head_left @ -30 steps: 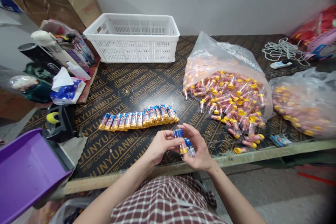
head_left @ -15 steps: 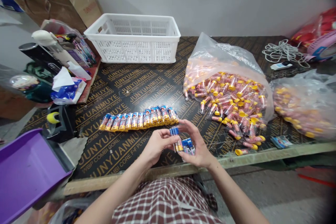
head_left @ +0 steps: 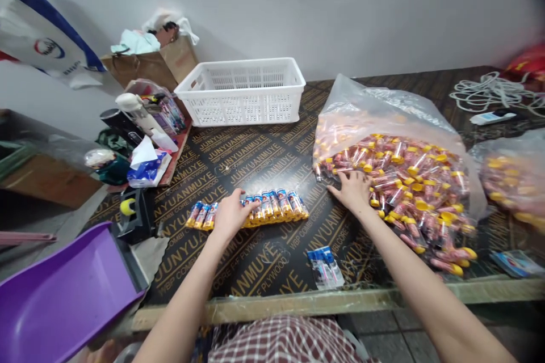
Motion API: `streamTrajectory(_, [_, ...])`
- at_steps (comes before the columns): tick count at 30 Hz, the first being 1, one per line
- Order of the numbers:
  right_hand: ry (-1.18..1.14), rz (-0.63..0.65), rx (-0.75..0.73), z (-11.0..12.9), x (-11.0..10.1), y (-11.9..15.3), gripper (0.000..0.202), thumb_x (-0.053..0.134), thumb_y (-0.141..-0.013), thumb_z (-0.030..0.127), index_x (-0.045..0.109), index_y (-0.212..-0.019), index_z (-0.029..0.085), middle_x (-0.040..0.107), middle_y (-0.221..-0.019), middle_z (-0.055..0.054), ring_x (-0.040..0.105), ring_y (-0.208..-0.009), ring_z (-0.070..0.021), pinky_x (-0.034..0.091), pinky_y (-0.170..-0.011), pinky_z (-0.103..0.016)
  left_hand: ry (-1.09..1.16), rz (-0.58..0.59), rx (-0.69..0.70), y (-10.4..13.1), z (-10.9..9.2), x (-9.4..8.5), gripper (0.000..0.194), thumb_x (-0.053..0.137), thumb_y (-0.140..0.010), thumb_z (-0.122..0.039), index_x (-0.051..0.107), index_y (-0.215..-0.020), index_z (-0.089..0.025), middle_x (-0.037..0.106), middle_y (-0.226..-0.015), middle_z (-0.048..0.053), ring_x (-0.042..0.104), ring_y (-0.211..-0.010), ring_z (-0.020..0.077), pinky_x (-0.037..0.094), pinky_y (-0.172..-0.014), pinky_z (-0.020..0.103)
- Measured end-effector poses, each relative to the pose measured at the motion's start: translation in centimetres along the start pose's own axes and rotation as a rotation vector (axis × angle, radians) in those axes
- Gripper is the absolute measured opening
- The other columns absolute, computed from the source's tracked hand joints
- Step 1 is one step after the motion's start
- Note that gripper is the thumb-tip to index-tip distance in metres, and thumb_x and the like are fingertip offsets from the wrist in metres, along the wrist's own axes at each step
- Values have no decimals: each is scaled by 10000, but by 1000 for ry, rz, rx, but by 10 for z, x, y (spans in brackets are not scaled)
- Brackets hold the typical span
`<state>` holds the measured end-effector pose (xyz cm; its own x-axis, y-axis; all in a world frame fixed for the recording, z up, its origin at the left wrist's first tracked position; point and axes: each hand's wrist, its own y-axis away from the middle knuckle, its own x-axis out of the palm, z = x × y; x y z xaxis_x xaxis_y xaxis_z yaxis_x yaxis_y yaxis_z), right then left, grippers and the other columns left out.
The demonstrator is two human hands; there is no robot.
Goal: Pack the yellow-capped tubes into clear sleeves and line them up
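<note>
My left hand (head_left: 232, 212) lies over a row of small labelled tubes (head_left: 272, 207), thumb and forefinger apart, covering several of them. These tubes have blue-and-orange wrappers and yellow bottoms, set side by side. My right hand (head_left: 354, 190) reaches the left edge of a heap of clear pink-filled tubes with yellow caps (head_left: 409, 176), its fingers spread. That heap spills from a large plastic bag (head_left: 378, 108). Several flat blue-and-clear labels (head_left: 326, 267) lie near the front edge, apart from both hands. Whether my right fingertips touch a tube cannot be made out.
A white plastic basket (head_left: 247, 108) stands at the back. On the left are a black tape dispenser (head_left: 138, 218), a purple dustpan (head_left: 80, 289) and bottles. A second bag of tubes (head_left: 515, 176) and a coil of white cord (head_left: 489, 91) are on the right.
My hands have parted: the left moved to the row, the right to the heap. The tube they held together is no longer between them. The view has shifted left.
</note>
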<state>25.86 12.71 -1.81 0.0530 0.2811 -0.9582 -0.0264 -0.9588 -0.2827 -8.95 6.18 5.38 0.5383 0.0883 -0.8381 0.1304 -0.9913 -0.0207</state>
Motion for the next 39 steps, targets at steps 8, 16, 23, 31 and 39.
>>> streamTrajectory(8, [-12,55,60,3,16,8,356,386,-901,364,553,-1103,124,538,-1083,-189,379,-1086,-335,292,-854,-474,319,207,220,58,-39,39,250,517,-837,-358,675,-765,-179,660,-678,32,580,-626,160,391,-620,249])
streamTrajectory(16, [-192,61,12,-5,21,48,392,365,-836,78,569,-1161,158,554,-1068,-167,455,-1042,-288,368,-857,-427,179,488,268,96,-57,119,153,673,-721,-311,679,-820,-195,665,-817,53,598,-753,206,388,-662,283])
streamTrajectory(23, [-405,11,-20,-19,4,95,313,394,-899,268,571,-1144,185,554,-1144,-105,535,-1053,-202,443,-873,-330,196,493,235,92,-56,122,81,632,-755,-208,634,-677,-185,672,-728,26,592,-700,168,357,-640,256])
streamTrajectory(31, [-420,17,48,-24,-25,120,538,608,-740,538,603,-1126,163,622,-828,-84,565,-809,-256,444,-757,-401,191,452,270,95,-55,120,45,641,-731,-187,619,-692,-193,659,-692,6,575,-658,151,339,-625,247])
streamTrajectory(39, [-513,44,45,4,-23,112,494,598,-756,374,547,-1207,179,633,-863,-77,577,-818,-235,464,-766,-359,769,609,8,91,-62,110,161,621,-655,-222,469,-620,-182,524,-530,-51,505,-514,103,388,-544,225])
